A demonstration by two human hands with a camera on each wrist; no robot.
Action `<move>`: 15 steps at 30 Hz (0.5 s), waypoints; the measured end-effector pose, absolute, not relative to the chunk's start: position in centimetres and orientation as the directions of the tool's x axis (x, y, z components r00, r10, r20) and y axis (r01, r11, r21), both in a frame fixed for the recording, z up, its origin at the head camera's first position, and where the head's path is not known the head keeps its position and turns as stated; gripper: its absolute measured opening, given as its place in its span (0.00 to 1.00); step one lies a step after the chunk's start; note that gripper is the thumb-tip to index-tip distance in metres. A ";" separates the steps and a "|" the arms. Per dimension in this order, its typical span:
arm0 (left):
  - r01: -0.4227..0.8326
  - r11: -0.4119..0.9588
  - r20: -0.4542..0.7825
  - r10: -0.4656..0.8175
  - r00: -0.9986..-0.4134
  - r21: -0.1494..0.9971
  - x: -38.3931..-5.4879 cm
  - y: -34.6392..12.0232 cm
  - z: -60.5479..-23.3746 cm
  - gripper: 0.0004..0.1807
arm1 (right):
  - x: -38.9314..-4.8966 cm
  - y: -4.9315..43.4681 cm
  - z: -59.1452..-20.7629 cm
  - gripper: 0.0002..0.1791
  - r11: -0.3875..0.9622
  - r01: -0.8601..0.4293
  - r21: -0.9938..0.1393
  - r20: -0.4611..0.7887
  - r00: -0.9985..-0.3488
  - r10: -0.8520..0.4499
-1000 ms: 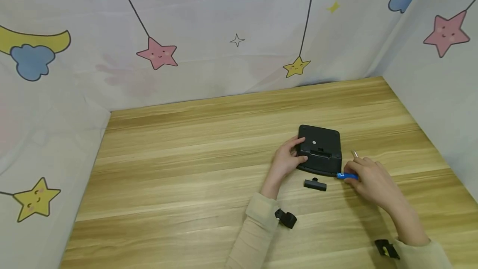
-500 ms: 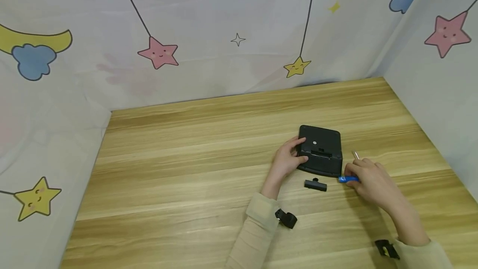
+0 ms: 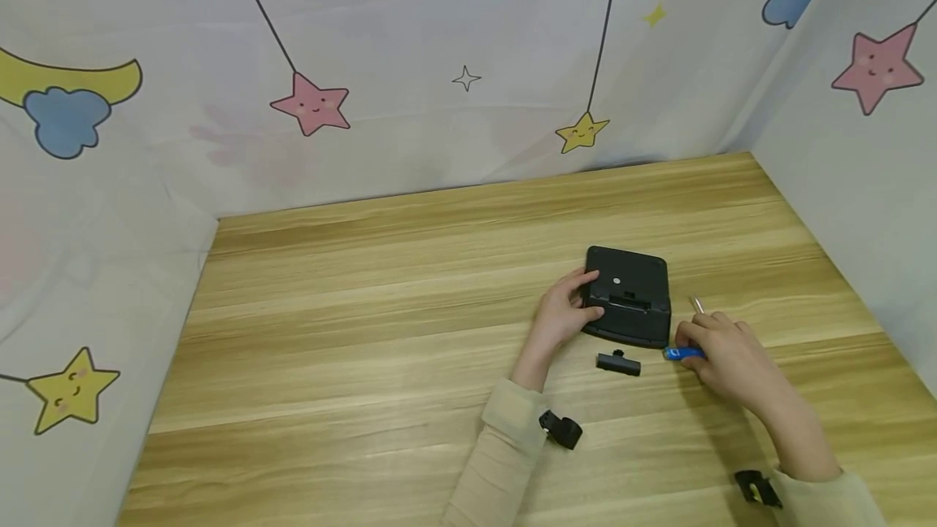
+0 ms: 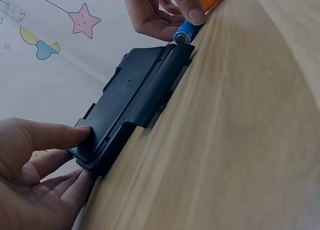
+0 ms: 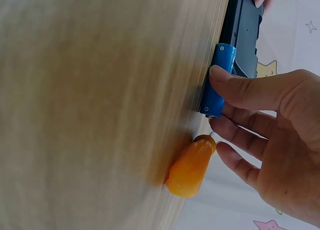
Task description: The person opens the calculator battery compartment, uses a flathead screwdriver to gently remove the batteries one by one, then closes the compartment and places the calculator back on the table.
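A black device (image 3: 638, 271) lies on the wooden table with its underside up and an uncovered battery slot in it; its exact kind cannot be told. My left hand (image 3: 562, 314) grips its left side, thumb and fingers at the edge. Just off the near right corner, my right hand (image 3: 732, 354) pinches a blue battery (image 5: 214, 97) between thumb and fingers, low over the table. An orange-handled screwdriver (image 5: 190, 169) lies by the right fingers; only its metal shaft (image 3: 697, 304) shows in the head view. In front of the device rests a small black battery cover (image 3: 618, 363).
Bare wood of the table (image 3: 351, 332) stretches to the left. Behind and at both sides hangs a white cloth (image 3: 410, 128) printed with stars and clouds. Black straps or mounts (image 3: 562, 429) sit at both wrists.
The battery in my right hand has come slightly nearer to me, away from the device's near right corner. My left hand and the device look unmoved.
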State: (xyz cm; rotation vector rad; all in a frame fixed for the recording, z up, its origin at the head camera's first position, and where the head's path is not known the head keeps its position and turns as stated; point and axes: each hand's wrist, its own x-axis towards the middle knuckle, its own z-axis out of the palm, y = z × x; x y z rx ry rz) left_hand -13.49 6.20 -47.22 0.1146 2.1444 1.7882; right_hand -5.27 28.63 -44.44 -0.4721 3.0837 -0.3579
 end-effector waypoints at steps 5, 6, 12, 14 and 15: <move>-0.156 0.199 -0.209 0.279 -0.937 0.967 -13.5 6.2 -47.2 0.32 | -5.3 28.7 -44.5 0.13 0.930 -0.291 -0.226 0.028 -0.956 -0.292; -0.157 0.199 -0.209 0.278 -0.937 0.967 -13.5 6.2 -47.1 0.32 | -5.3 28.7 -44.5 0.13 0.930 -0.289 -0.227 0.026 -0.956 -0.291; -0.165 0.212 -0.220 0.273 -0.936 0.963 -13.5 6.2 -47.1 0.31 | -5.3 28.6 -44.5 0.12 0.934 -0.271 -0.232 0.014 -0.961 -0.276; -0.166 0.216 -0.223 0.272 -0.936 0.962 -13.5 6.2 -47.1 0.31 | -5.3 28.6 -44.5 0.12 0.935 -0.264 -0.236 0.011 -0.963 -0.269; -0.167 0.217 -0.223 0.272 -0.936 0.962 -13.5 6.3 -47.1 0.31 | -5.3 28.5 -44.5 0.11 0.935 -0.263 -0.238 0.012 -0.963 -0.268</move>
